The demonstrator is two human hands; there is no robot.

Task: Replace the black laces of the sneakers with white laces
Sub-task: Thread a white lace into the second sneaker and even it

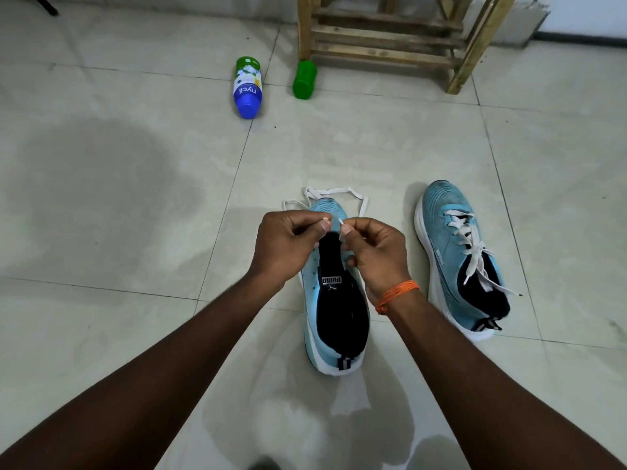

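Two bare forearms reached forward over a pale tiled floor (135,205). Between them stood a light-blue Puma sneaker (339,313), toe pointing away from the person, heel nearest. Its dark tongue and lining lay open, and no lace crossed the part of the upper that showed below the hands.

The left hand (288,242) hovered above the front half of this sneaker, fingers curled, thumb and forefinger pinching one tip of a white lace (339,191). The right hand (376,256), just beside it and almost touching, pinched the other tip the same way. An orange thread (397,295) circled the right wrist. From the two pinched tips the lace ran forward and lay in a loose loop on the floor around the toe of the sneaker. Whether it passed through any eyelet was hidden by the hands.

To the right, near but apart, stood the second sneaker (451,232), already threaded with white lacing (473,247) whose loose ends trailed over its collar.

Farther off, a blue and white Nycil bottle (247,88) lay on its side. A green container (304,79) rested near it at the foot of a wooden rack (390,39).
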